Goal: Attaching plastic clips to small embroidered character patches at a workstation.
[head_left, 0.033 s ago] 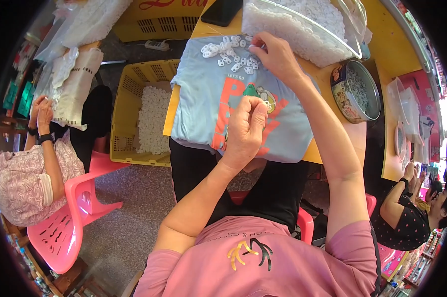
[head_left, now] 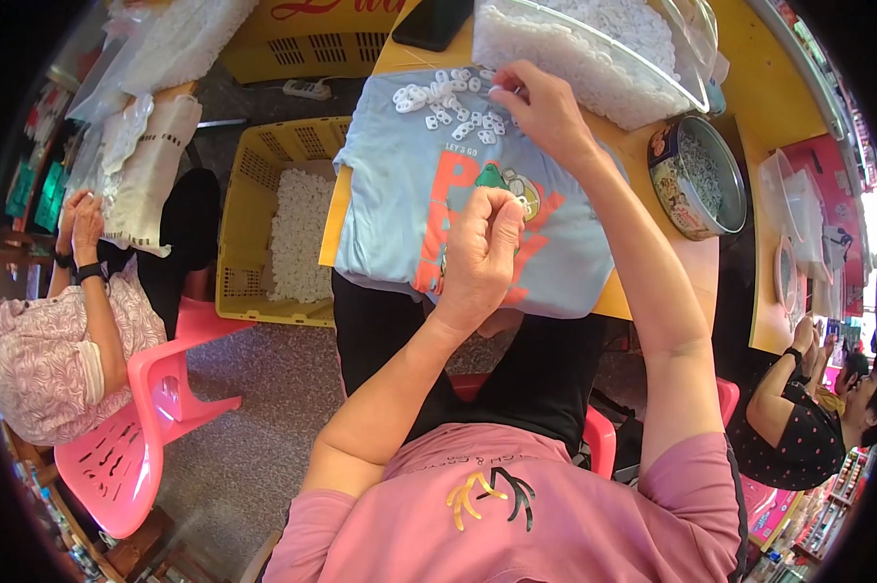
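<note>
Yellow table (head_left: 676, 267), blue shirt (head_left: 385, 194) over it. White plastic pieces (head_left: 448, 100) scattered at shirt's far edge; probably light, stiff, slippery, best gripped by rims. Left hand (head_left: 482, 243): fingers pinching small white piece (head_left: 524, 203). Right hand (head_left: 545, 109): fingers curled beside pieces, hold unclear.

A black phone (head_left: 433, 24) is lying at the far end of the worktop (head_left: 676, 267), while a pink chair (head_left: 149, 428) is standing left of the worktop.
</note>
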Demonstrator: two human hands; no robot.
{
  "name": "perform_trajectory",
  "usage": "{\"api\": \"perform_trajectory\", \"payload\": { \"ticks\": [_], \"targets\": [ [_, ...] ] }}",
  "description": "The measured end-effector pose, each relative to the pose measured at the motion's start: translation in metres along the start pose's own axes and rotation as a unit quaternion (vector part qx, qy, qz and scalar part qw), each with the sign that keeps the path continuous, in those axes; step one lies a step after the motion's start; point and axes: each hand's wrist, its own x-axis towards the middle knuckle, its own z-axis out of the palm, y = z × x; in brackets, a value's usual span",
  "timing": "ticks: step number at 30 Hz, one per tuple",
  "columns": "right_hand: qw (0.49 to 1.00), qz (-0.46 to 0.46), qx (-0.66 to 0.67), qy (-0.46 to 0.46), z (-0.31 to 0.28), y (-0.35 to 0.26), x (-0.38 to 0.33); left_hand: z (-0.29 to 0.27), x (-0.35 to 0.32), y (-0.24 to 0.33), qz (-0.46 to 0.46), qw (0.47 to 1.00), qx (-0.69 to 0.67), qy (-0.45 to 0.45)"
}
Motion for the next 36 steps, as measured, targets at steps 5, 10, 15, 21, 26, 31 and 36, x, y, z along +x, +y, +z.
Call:
{"api": "perform_trajectory", "payload": {
  "ticks": [5,10,15,21,26,31,36],
  "targets": [
    [0.940,0.137,0.313,0.003,-0.028,-0.028,-0.044,0.001,-0.002,0.002,-0.009,1.000,-0.006,0.009],
    [0.857,0.195,0.477,0.024,-0.048,-0.050,-0.093,0.002,-0.001,0.009,-0.024,1.000,0.011,0.003],
    [0.719,0.296,0.629,-0.001,-0.050,-0.056,-0.119,0.002,0.001,0.014,-0.008,0.999,0.038,0.004],
    [0.648,0.316,0.693,-0.013,-0.041,-0.059,-0.138,0.001,0.001,0.010,-0.004,0.999,0.039,-0.013],
    [0.636,0.333,0.696,0.007,-0.039,-0.069,-0.142,0.003,-0.003,0.013,-0.007,0.999,0.035,-0.013],
    [0.629,0.322,0.707,0.015,-0.034,-0.070,-0.145,0.002,-0.003,0.013,-0.011,0.999,0.043,-0.018],
    [0.650,0.317,0.690,0.026,-0.037,-0.075,-0.144,0.003,-0.003,0.014,-0.006,0.999,0.050,-0.019]
  ]
}}
